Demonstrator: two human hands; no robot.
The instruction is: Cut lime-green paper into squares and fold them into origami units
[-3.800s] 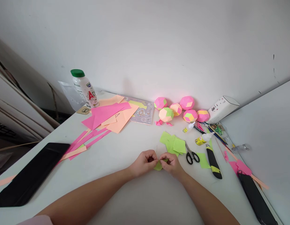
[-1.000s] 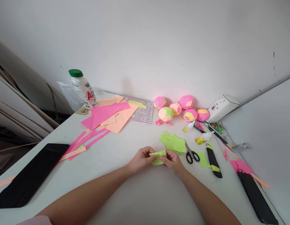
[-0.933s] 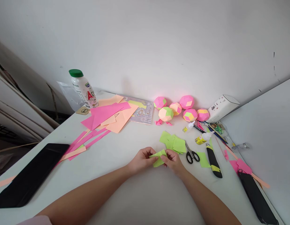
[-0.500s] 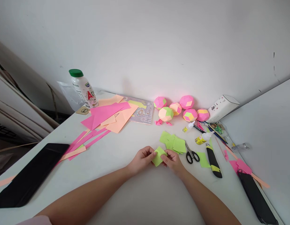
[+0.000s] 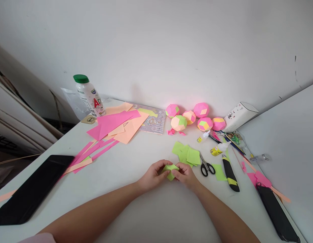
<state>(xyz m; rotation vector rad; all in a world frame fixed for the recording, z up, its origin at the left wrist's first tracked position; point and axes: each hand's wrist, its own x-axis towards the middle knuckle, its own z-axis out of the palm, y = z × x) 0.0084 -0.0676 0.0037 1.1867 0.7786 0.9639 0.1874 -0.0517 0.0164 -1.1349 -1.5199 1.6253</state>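
Note:
A small green paper square (image 5: 170,173) is pinched between both hands above the white table (image 5: 131,212), bent along its middle. My left hand (image 5: 153,174) grips its left side with thumb and forefinger. On the right side, my right hand (image 5: 186,174) holds it the same way, the thumb pressed on the front. Just beyond my right hand lies a loose pile of green paper squares (image 5: 193,156). Scissors (image 5: 207,167) with black handles rest beside that pile, touching or close to it.
Pink and orange paper balls (image 5: 179,123) sit by the wall. Glue bottles (image 5: 217,149) and a box cutter (image 5: 230,173) lie at right. Pink and orange sheets (image 5: 113,123), a bottle (image 5: 90,96) and a black tablet-like slab (image 5: 32,189) occupy the left. A phone (image 5: 276,212) lies far right.
The green square was held nearly flat with a corner upward; now its upper part is folded or tilted toward me. Both hands have shifted only slightly.

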